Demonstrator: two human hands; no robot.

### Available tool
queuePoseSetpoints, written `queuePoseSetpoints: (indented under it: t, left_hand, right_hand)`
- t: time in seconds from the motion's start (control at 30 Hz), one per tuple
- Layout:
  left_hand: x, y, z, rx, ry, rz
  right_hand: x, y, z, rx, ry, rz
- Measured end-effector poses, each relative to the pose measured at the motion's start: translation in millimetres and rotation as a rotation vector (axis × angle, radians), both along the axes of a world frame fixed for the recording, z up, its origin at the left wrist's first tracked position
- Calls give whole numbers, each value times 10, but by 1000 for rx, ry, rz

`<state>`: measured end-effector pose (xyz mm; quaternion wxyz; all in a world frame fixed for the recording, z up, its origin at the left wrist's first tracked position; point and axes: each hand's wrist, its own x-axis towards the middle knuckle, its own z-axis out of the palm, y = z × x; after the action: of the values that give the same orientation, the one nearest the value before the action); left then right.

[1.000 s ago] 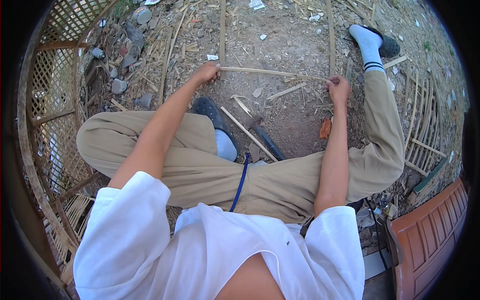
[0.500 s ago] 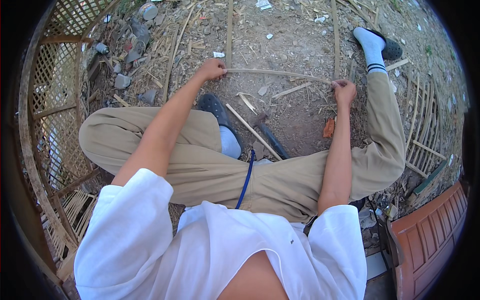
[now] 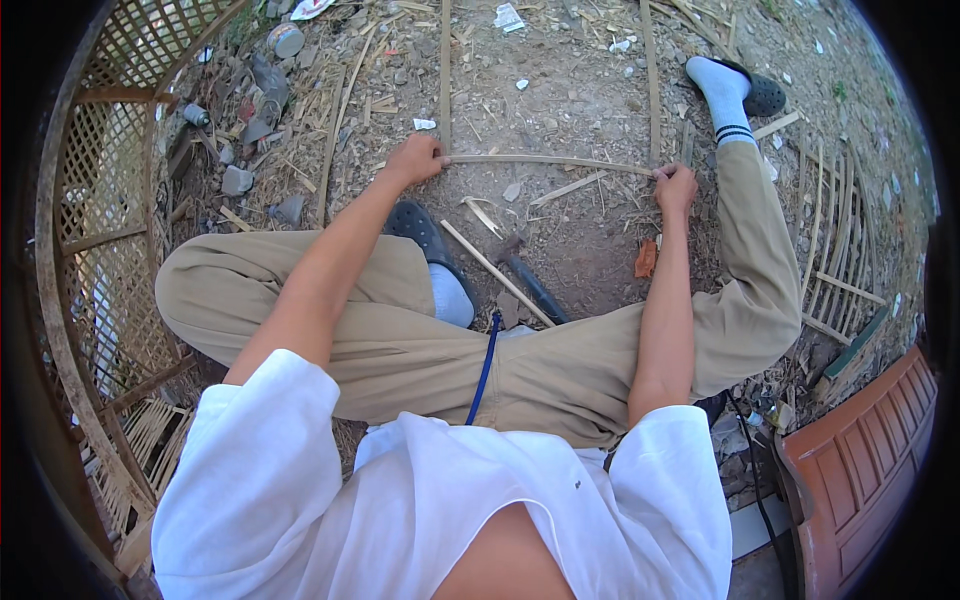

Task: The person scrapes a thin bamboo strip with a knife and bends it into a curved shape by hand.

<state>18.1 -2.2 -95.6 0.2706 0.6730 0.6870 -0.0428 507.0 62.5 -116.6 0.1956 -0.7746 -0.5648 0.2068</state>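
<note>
Before you lay two long slats [image 3: 446,70]; one thin strip [image 3: 540,158], drawn slightly nearer you than a second earlier, bowed gently by their near ends, suggesting adjustment of its position; the fingers of your left hand [image 3: 415,160] and right hand [image 3: 676,188], closed, pinched its two ends.

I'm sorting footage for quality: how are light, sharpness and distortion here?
Head view: soft, even daylight, no hard shadows on the ground; white T-shirt bright, its folds readable; wooden lattice bowed near the dark rim; left hand and right hand without obvious motion blur but small; wooden strip between them arched, by lens or real bend I cannot tell.
</note>
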Motion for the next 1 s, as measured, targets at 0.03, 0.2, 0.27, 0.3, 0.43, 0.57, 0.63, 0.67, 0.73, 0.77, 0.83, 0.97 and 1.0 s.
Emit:
queuePoseSetpoints:
  t: [0.03,0.2,0.27,0.3,0.43,0.57,0.63,0.67,0.73,0.77,0.83,0.97,1.0]
  left_hand:
    - [-60,0,-32,-14,-22,15]
    - [-154,221,85,-292,-361,117]
    - [-244,284,170,-538,-621,411]
    - [-363,196,186,-537,-611,427]
    - [-666,100,267,-577,-955,605]
    - [-631,259,379,-720,-1316,570]
    - [-537,342,465,-752,-1368,584]
    - [-514,404,505,-736,-1300,533]
    - [-511,542,617,-695,-1238,420]
    - [-505,630,671,-692,-1240,420]
    - [-515,811,802,-423,-1249,439]
    - [-694,1125,1103,-241,-1275,410]
    - [-667,1191,1164,-120,-1455,505]
  right_hand:
    - [-34,-1,5,-19,4,0]
    - [223,161,32,-64,4,26]
    - [283,220,119,-65,72,35]
    - [148,193,261,-201,400,21]
    - [-79,109,800,-346,734,43]
    - [94,110,893,-328,825,43]
    - [148,93,921,-235,977,-61]
    - [182,101,941,-224,1027,-46]
    - [178,132,935,-171,1115,-156]
    - [169,138,949,-116,1195,-278]
    - [189,142,939,-86,1213,-279]
    - [169,111,981,-87,1102,-316]
    - [199,98,980,-110,1064,-307]
